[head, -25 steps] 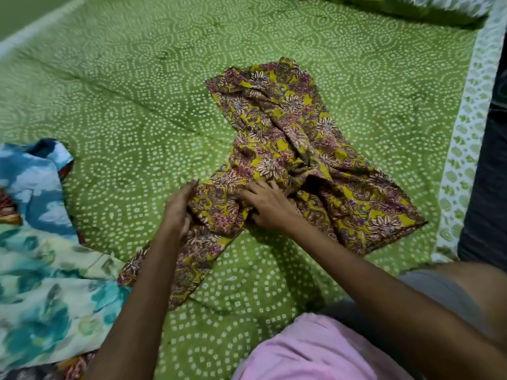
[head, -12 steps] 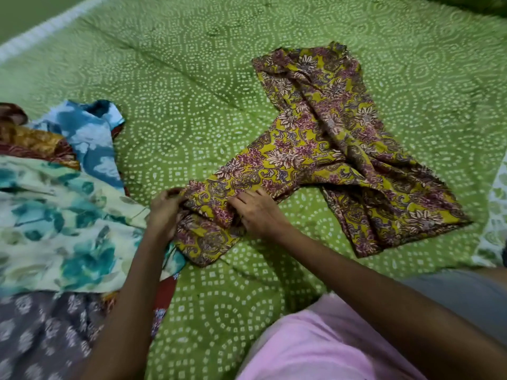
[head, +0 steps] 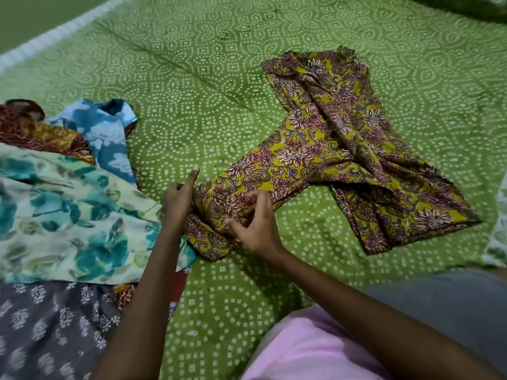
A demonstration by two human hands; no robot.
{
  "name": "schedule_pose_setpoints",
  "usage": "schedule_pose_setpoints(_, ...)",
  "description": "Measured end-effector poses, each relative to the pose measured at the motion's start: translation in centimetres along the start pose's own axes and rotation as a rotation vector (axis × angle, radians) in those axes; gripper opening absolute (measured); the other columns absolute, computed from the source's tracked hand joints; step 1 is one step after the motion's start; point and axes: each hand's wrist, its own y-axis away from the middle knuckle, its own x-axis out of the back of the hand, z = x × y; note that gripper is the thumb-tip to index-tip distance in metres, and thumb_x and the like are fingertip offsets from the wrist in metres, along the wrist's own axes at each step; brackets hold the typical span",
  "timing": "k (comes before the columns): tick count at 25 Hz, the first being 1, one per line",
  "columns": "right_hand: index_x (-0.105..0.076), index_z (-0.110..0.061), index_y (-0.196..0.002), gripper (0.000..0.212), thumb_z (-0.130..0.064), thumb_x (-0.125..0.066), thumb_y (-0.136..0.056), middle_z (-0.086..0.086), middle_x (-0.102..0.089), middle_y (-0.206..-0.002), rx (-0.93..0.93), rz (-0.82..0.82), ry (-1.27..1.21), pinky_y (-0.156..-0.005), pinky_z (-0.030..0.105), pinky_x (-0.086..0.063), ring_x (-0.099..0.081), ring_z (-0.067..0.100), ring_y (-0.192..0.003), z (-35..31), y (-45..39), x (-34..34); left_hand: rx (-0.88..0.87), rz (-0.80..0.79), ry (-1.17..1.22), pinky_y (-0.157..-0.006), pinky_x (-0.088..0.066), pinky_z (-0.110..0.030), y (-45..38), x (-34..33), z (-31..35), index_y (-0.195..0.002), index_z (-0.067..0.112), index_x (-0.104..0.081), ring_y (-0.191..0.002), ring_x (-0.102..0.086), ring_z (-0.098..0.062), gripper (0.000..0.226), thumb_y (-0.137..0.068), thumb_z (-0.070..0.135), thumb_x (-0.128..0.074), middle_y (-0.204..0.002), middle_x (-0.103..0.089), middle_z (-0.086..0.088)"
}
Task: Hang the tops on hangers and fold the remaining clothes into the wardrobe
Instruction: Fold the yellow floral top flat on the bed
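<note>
Head view: yellow floral garment [head: 340, 160] lay crumpled across the green bedsheet [head: 192, 78]. Your left hand [head: 178, 201] gripped its near end, forefinger raised; right hand [head: 255, 226] pinched alongside. Advice: flatten creases before folding, clear of the clothes pile [head: 63, 215].

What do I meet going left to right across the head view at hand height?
Teal floral garment → left hand, gripping the end of the yellow floral garment → right hand, fingers curled at the same fabric → the garment's spread far end → bare green bedsheet.
</note>
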Motion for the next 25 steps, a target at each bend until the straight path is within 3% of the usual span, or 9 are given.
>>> schedule_pose_setpoints(4,-0.038,-0.016,-0.133,0.074,-0.043,-0.073,-0.075,0.004,-0.045,-0.128,-0.121,-0.303,0.349,-0.100,0.037,-0.038,-0.039,0.021,-0.118,-0.7,0.2,-1.0,-0.127,-0.054,-0.163,-0.083,-0.053,-0.043,1.1,-0.4,0.1,-0.093,0.012,-0.065,-0.092,-0.063,-0.028,0.053,-0.069,0.058,-0.069,-0.098,-0.066,-0.010)
schedule_pose_setpoints(7,-0.061,-0.018,-0.104,0.033,-0.031,-0.073,-0.076,0.005,-0.060,-0.106,-0.170,-0.229,0.234,-0.086,0.037,-0.045,-0.048,0.023,-0.102,-1.1,-0.1,-1.6,-0.140,-0.060,-0.260,-0.074,-0.052,-0.041,1.3,-0.6,0.1,-0.094,0.000,-0.064,-0.085,-0.064,-0.033,0.074,-0.060,0.066,-0.064,-0.096,-0.062,-0.022)
schedule_pose_setpoints(9,-0.063,-0.018,-0.087,0.011,-0.022,-0.070,-0.079,0.005,-0.060,-0.098,-0.047,-0.252,0.263,-0.076,0.029,-0.041,-0.046,0.020,-0.096,-1.3,0.1,-1.5,-0.152,-0.045,-0.269,-0.058,-0.045,-0.035,2.0,-0.1,0.0,-0.071,-0.001,-0.061,-0.059,-0.058,-0.025,0.056,-0.070,0.055,-0.068,-0.069,-0.059,-0.018)
schedule_pose_setpoints(11,-0.061,-0.014,-0.099,0.017,-0.015,-0.063,-0.083,0.005,-0.054,-0.111,0.113,-0.333,0.385,-0.089,0.031,-0.035,-0.041,0.019,-0.105,-1.4,0.8,-1.3,-0.129,-0.051,-0.330,-0.055,-0.045,-0.032,2.4,0.6,-0.3,-0.061,0.006,-0.058,-0.055,-0.056,-0.021,0.034,-0.075,0.033,-0.073,-0.059,-0.058,-0.010)
schedule_pose_setpoints(14,-0.057,-0.015,-0.117,0.028,-0.019,-0.057,-0.089,0.003,-0.049,-0.122,0.228,-0.389,0.516,-0.101,0.032,-0.027,-0.038,0.018,-0.115,-0.7,1.3,-1.1,-0.180,-0.165,-0.533,-0.064,-0.050,-0.033,2.3,1.9,-0.6,-0.075,0.004,-0.063,-0.072,-0.062,-0.027,0.004,-0.074,0.004,-0.067,-0.076,-0.064,-0.016)
schedule_pose_setpoints(16,-0.058,-0.014,-0.123,0.032,-0.019,-0.054,-0.092,0.006,-0.053,-0.118,0.322,-0.411,0.528,-0.098,0.035,-0.033,-0.043,0.022,-0.111,-0.4,1.2,-1.0,-0.183,-0.193,-0.619,-0.060,-0.048,-0.027,2.0,2.6,-0.5,-0.091,0.003,-0.066,-0.073,-0.061,-0.029,0.015,-0.078,-0.002,-0.060,-0.086,-0.064,-0.017)
schedule_pose_setpoints(18,-0.061,-0.011,-0.123,0.032,-0.015,-0.054,-0.092,0.012,-0.056,-0.112,0.444,-0.468,0.530,-0.092,0.038,-0.039,-0.048,0.027,-0.105,-0.2,1.4,-1.3,-0.152,-0.224,-0.618,-0.048,-0.046,-0.024,1.7,3.5,-0.6,-0.096,0.007,-0.067,-0.058,-0.054,-0.025,0.022,-0.083,-0.004,-0.053,-0.082,-0.061,-0.016)
schedule_pose_setpoints(22,-0.057,-0.015,-0.128,0.037,-0.015,-0.053,-0.091,0.006,-0.055,-0.115,0.416,-0.661,0.505,-0.093,0.033,-0.037,-0.045,0.018,-0.108,-0.2,2.6,-0.9,-0.171,-0.243,-0.673,-0.065,-0.050,-0.035,0.6,4.8,-1.0,-0.096,-0.001,-0.071,-0.060,-0.060,-0.029,0.023,-0.080,-0.009,-0.055,-0.074,-0.065,-0.019)
schedule_pose_setpoints(25,-0.062,-0.006,-0.116,0.029,-0.007,-0.053,-0.089,0.010,-0.061,-0.115,0.355,-0.399,0.263,-0.098,0.038,-0.041,-0.051,0.018,-0.105,-0.3,1.5,0.5,-0.470,0.033,-0.727,-0.073,-0.046,-0.037,0.8,4.5,-1.2,-0.087,-0.002,-0.069,-0.088,-0.060,-0.035,0.015,-0.077,-0.003,-0.058,-0.095,-0.063,-0.023)
